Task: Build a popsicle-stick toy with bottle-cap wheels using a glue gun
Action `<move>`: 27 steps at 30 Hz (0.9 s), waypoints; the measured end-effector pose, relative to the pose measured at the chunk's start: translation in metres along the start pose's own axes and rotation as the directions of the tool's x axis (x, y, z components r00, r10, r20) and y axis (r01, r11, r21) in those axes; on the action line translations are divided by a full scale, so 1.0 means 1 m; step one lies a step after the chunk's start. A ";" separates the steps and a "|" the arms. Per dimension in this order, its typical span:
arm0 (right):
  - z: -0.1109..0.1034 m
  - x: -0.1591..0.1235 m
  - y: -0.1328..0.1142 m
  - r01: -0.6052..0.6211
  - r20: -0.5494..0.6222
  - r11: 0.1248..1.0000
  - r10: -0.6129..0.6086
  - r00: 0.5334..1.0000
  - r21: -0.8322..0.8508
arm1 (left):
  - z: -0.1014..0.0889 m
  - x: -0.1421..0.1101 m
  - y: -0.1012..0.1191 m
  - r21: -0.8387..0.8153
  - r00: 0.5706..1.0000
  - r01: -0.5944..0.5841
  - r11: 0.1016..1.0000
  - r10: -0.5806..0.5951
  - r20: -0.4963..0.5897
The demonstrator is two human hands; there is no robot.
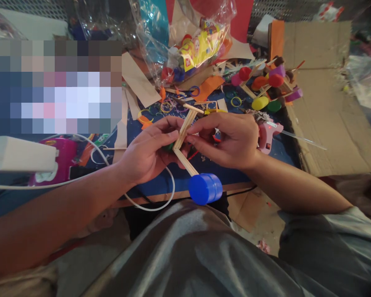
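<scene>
Between my hands is a small frame of wooden sticks (187,128), tilted above the front of the table. A blue bottle cap (205,188) is fixed to its lower end, toward my lap. My left hand (153,146) is closed round the frame from the left, thumb along a stick; something dark green shows under its fingers. My right hand (227,138) pinches the same frame from the right, thumb and fingertips at the middle stick. A short crosspiece sits at the frame's upper end. Parts of the frame behind my fingers are hidden.
A pink glue gun (268,134) lies right of my right hand. Behind it are stick assemblies with coloured caps (261,84). A white cable (151,209) loops at the front edge, by a white adapter (21,154). Cardboard (330,136) lies right, a plastic bag (185,45) at the back.
</scene>
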State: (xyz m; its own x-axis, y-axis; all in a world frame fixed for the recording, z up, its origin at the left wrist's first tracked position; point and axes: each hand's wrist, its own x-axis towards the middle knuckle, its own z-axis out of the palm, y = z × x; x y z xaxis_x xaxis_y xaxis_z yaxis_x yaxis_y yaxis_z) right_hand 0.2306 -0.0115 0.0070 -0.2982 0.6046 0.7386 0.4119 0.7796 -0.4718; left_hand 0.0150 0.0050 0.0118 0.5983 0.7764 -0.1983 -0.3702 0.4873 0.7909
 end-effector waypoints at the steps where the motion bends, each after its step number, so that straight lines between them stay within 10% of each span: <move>1: 0.000 0.000 0.000 0.021 0.003 1.000 -0.021 1.000 -0.022 | -0.001 0.000 0.000 0.008 1.000 0.000 1.000 0.000 0.012; 27: 0.003 -0.005 0.005 0.192 0.123 0.933 -0.161 0.979 -0.306 | -0.004 -0.001 -0.003 0.074 1.000 0.000 0.997 0.000 0.007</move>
State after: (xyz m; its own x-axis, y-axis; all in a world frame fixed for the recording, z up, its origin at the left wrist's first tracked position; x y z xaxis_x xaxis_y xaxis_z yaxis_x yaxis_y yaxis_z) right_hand 0.2310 -0.0101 -0.0006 -0.4642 0.4868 0.7399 0.5903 0.7929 -0.1513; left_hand 0.0131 0.0044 0.0074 0.6037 0.7732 -0.1942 -0.3168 0.4563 0.8315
